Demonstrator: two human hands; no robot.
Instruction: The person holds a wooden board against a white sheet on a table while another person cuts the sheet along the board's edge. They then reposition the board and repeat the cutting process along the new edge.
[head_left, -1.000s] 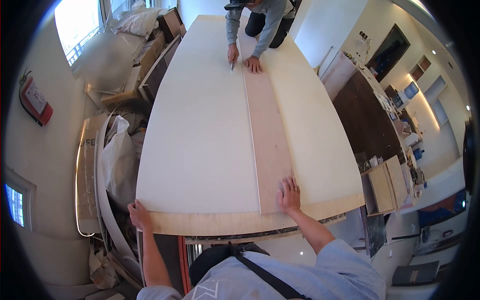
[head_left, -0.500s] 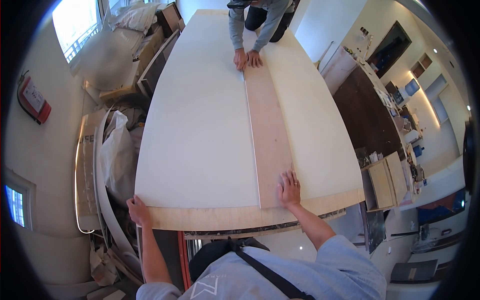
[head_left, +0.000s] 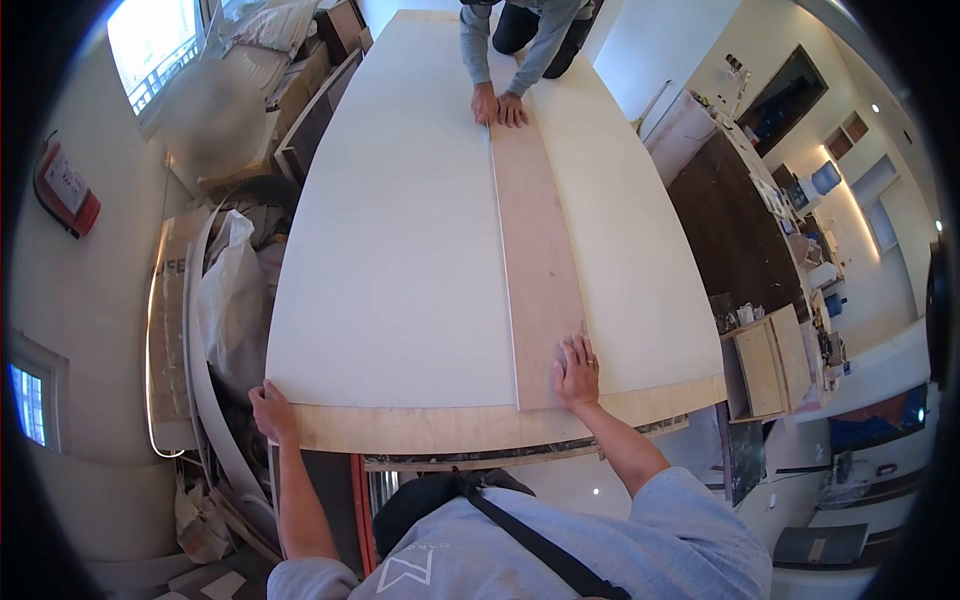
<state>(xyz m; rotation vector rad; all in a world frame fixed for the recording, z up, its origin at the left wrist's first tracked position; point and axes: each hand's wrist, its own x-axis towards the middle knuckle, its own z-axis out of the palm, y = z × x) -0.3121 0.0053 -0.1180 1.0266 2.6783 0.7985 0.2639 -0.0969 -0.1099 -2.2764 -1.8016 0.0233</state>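
Observation:
A long pinkish wooden strip (head_left: pixel 540 250) lies lengthwise on a large white sheet (head_left: pixel 400 250), whose near edge rests on a pale wooden board (head_left: pixel 390 427). My right hand (head_left: pixel 577 374) presses flat on the strip's near end, fingers spread a little. At the near left corner, my left hand (head_left: pixel 271 411) has its fingers wrapped around the edge of the sheet and board. At the far end a co-worker's hand (head_left: pixel 511 110) lies on the strip, while the other hand (head_left: pixel 485 103) is closed on a small tool at the strip's left edge.
The co-worker (head_left: pixel 540 30) kneels on the far end of the sheet. Plastic bags (head_left: pixel 232 300), cardboard and panels line the left side. A fire extinguisher (head_left: pixel 68 188) hangs on the left wall. An open wooden box (head_left: pixel 765 365) stands at the right.
The view has shifted slightly. The co-worker's closed hand has come a little nearer to the flat one. Both my hands keep their places on the sheet and strip.

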